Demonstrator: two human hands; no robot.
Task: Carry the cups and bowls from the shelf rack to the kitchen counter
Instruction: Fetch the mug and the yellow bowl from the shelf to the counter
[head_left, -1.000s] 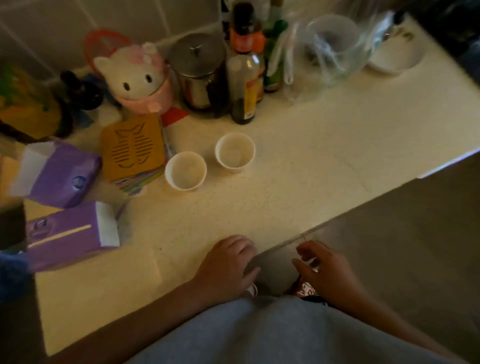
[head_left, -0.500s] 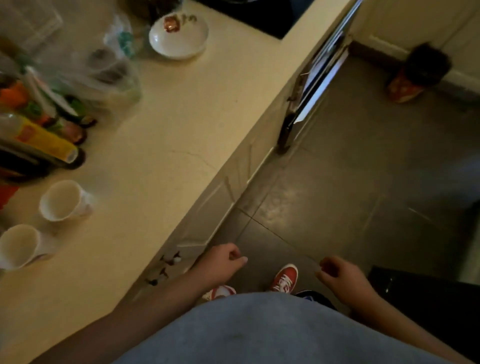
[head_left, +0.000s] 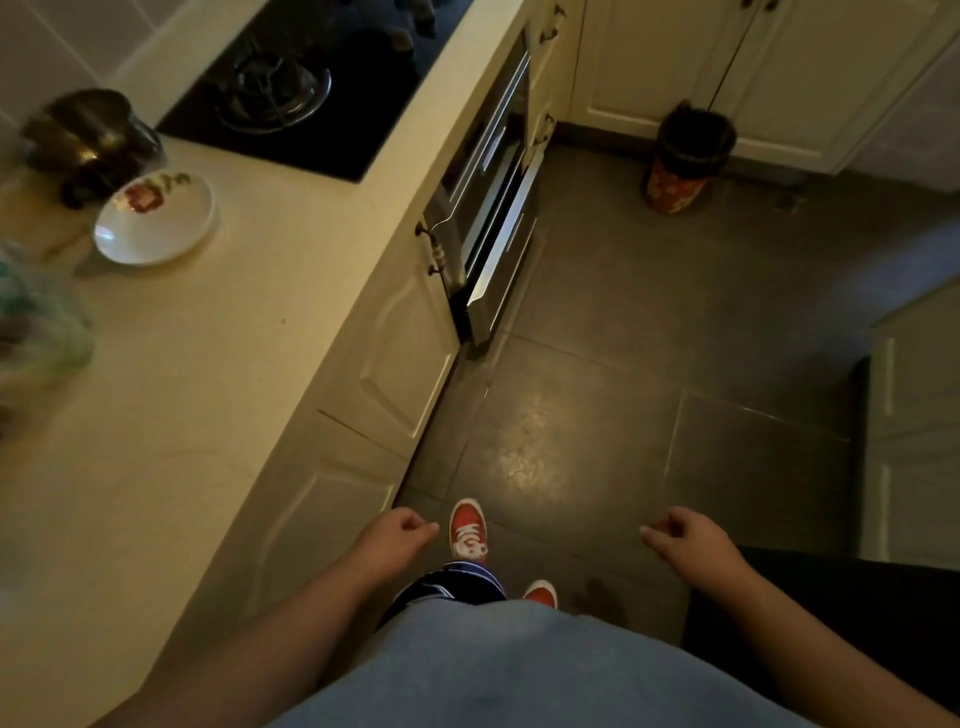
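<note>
Both cups, on the desk (head_left: 171, 395) a moment ago, are out of view; floor fills it. Left hand (head_left: 400, 535) and right hand (head_left: 685, 535) hang empty, fingers loosely curled. One bowl (head_left: 156, 221) sits at ten o'clock. Likely heading back to the rack.

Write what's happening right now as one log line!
left hand: empty | right hand: empty | over floor beside counter | flowered bowl on counter

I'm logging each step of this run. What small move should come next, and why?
Probably keep walking away from the counter toward the rack, which is out of view: the left hand and right hand hang empty over the floor.
</note>
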